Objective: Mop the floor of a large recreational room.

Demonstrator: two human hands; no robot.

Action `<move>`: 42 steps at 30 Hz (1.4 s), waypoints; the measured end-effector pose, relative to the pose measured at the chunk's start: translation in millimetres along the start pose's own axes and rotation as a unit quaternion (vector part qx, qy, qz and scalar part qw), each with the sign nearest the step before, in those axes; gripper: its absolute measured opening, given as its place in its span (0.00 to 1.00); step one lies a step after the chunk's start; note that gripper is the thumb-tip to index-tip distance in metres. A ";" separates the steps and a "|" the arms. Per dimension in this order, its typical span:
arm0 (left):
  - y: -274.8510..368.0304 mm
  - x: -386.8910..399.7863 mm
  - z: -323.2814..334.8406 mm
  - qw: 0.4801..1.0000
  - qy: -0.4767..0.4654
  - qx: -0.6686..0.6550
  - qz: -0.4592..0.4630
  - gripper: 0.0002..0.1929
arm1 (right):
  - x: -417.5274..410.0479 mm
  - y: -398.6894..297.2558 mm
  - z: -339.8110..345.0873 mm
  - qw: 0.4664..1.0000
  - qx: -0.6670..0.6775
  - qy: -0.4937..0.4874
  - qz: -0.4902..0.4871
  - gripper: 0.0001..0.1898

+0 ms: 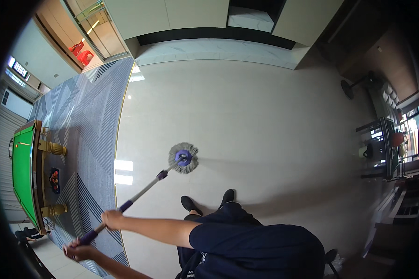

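A mop with a round head of grey strands (183,166) and a purple center rests on the pale tiled floor ahead of my feet. Its metal handle (145,190) has purple grips and slants down to the left. Around the handle, just below one purple grip, my right hand (113,219) is closed, with that arm reaching across my body. My left hand (78,251) holds the lower purple grip near the handle's end. Both hands are over the patterned carpet's right part.
A gold strip (118,129) edges the blue-grey carpet (90,122). On the left is a green pool table (23,167); ahead, a cabinet with a marble-look ledge (213,50). Toward the right are a pedestal fan (347,89) and a dark table (387,146). Red plastic stools (85,57) show through a doorway.
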State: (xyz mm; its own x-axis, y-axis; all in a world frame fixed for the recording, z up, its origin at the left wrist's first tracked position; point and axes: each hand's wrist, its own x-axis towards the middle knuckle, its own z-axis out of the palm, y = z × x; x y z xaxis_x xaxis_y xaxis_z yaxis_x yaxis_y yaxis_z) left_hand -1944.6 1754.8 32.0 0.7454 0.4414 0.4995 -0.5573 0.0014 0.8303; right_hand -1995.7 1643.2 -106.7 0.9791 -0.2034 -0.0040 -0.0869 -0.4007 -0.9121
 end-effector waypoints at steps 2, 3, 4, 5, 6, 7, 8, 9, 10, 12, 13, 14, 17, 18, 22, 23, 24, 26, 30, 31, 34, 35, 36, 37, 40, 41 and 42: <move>14.5 -51.6 54.0 0.996 -0.046 -0.043 -0.070 0.11 | -8.0 35.3 -43.0 0.998 -0.041 0.048 0.008 0.08; 18.4 -74.9 72.6 0.998 -0.044 -0.031 -0.041 0.10 | -15.4 50.5 -62.8 0.996 -0.069 0.050 0.006 0.09; 21.5 -106.6 91.9 0.996 -0.069 -0.033 -0.043 0.09 | -26.9 72.7 -87.7 0.993 -0.099 0.058 0.010 0.09; 10.9 -133.2 104.3 0.995 -0.097 -0.007 0.035 0.08 | -40.1 92.7 -110.8 0.992 -0.090 0.036 0.083 0.08; 4.8 -161.3 112.5 0.993 -0.118 -0.024 0.012 0.10 | -61.0 112.2 -126.8 0.981 -0.058 0.137 0.121 0.07; -6.8 -192.0 116.1 0.982 -0.177 -0.057 -0.034 0.12 | -80.4 145.7 -147.9 0.979 -0.154 0.098 0.094 0.06; -18.4 -228.4 114.9 0.969 -0.248 -0.009 0.010 0.14 | -104.0 178.4 -167.6 0.966 -0.163 0.145 0.139 0.06; -26.4 -264.7 107.0 0.942 -0.292 -0.035 -0.160 0.17 | -135.0 202.8 -187.0 0.963 -0.186 0.142 0.134 0.05; -12.7 -321.2 112.1 0.912 -0.363 -0.042 -0.186 0.19 | -173.1 251.5 -205.9 0.942 -0.221 0.222 0.124 0.04; 5.7 -414.3 105.2 0.807 -0.538 -0.058 -0.235 0.20 | -264.4 330.3 -245.1 0.912 -0.239 0.315 0.107 0.05; 32.7 -466.3 103.6 0.718 -0.631 -0.063 -0.286 0.17 | -330.9 381.4 -267.1 0.894 -0.261 0.321 0.170 0.05; 29.2 -489.5 83.5 0.667 -0.654 -0.069 -0.351 0.13 | -359.4 377.7 -279.6 0.911 -0.204 0.297 0.200 0.06; 30.0 -578.8 34.4 0.415 -0.764 -0.010 -0.494 0.20 | -473.6 395.7 -303.8 0.842 -0.322 0.211 0.379 0.09; 31.2 -608.3 15.1 0.380 -0.787 -0.044 -0.484 0.26 | -512.4 407.4 -303.6 0.829 -0.307 0.203 0.421 0.09; 60.9 -623.5 3.9 0.240 -0.933 -0.018 -0.266 0.31 | -590.4 410.0 -299.6 0.863 -0.269 0.261 0.339 0.06; 57.8 -616.2 3.1 0.252 -0.928 -0.010 -0.274 0.31 | -583.2 395.8 -295.0 0.873 -0.270 0.290 0.284 0.08; 56.6 -609.9 1.0 0.290 -0.929 -0.039 -0.226 0.30 | -582.4 384.8 -291.4 0.876 -0.272 0.321 0.237 0.12; 70.3 -583.1 18.2 0.284 -0.941 -0.004 -0.184 0.27 | -565.9 372.3 -291.0 0.882 -0.303 0.300 0.201 0.17; 49.8 -507.0 37.1 0.488 -0.820 -0.104 -0.280 0.17 | -462.6 316.2 -285.1 0.920 -0.238 0.282 0.135 0.18; 53.1 -479.6 46.7 0.509 -0.795 -0.115 -0.310 0.14 | -437.6 307.1 -280.2 0.932 -0.211 0.269 0.122 0.16; 68.9 -382.4 60.3 0.578 -0.683 -0.177 -0.410 0.08 | -355.4 227.7 -258.8 0.969 -0.138 0.188 0.082 0.12; 71.0 -353.1 59.4 0.595 -0.658 -0.205 -0.414 0.11 | -334.7 205.7 -246.5 0.978 -0.107 0.171 0.061 0.12; 75.7 -322.5 57.3 0.614 -0.631 -0.232 -0.415 0.16 | -313.0 183.8 -232.9 0.985 -0.074 0.150 0.037 0.13; 92.7 -291.9 54.6 0.662 -0.599 -0.230 -0.388 0.21 | -293.2 152.5 -224.0 0.996 -0.020 0.087 0.012 0.14; 144.0 -209.0 32.9 0.737 -0.562 -0.241 -0.287 0.20 | -250.5 83.0 -189.9 0.987 0.112 -0.017 -0.115 0.18; 163.1 -186.1 19.5 0.765 -0.538 -0.257 -0.245 0.20 | -240.1 66.6 -174.9 0.980 0.094 -0.050 -0.168 0.18; 182.8 -167.6 6.3 0.778 -0.510 -0.300 -0.211 0.21 | -232.7 60.6 -156.5 0.973 0.089 -0.117 -0.180 0.19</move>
State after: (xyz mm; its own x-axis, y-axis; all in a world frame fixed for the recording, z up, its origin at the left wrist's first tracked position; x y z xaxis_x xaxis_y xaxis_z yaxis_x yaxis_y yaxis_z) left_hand -2169.1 1675.5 101.6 0.6404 -0.6532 0.4040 -0.0268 0.5067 0.8617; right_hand -2257.7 1526.4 -96.9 0.9572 0.1386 0.2539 0.2814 -0.2425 -0.9285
